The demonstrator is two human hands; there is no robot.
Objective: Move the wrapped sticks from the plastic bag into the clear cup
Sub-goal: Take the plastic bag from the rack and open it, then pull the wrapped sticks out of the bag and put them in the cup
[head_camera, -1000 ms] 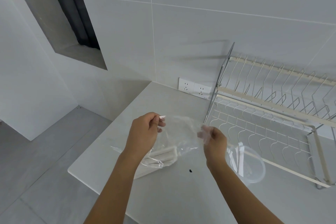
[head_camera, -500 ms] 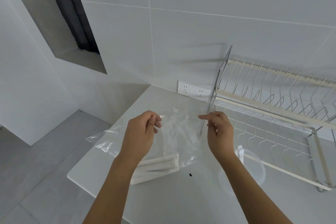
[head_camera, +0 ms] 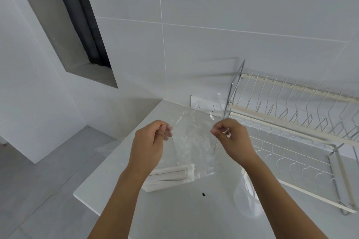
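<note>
Left hand and right hand are raised above the white countertop, each pinching an upper edge of the clear plastic bag between thumb and fingertips, holding its mouth stretched between them. The wrapped sticks lie bundled at the bag's bottom, resting on the countertop below the left wrist. The clear cup stands under the right forearm, beside the wire dish rack.

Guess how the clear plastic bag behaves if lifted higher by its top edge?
Probably floppy: the plastic bag hangs crumpled between the left hand and right hand, which pinch its top. Likely bottom-heavy, since the wrapped sticks lie bunched at its lower end on the counter. The thin film may slip.
</note>
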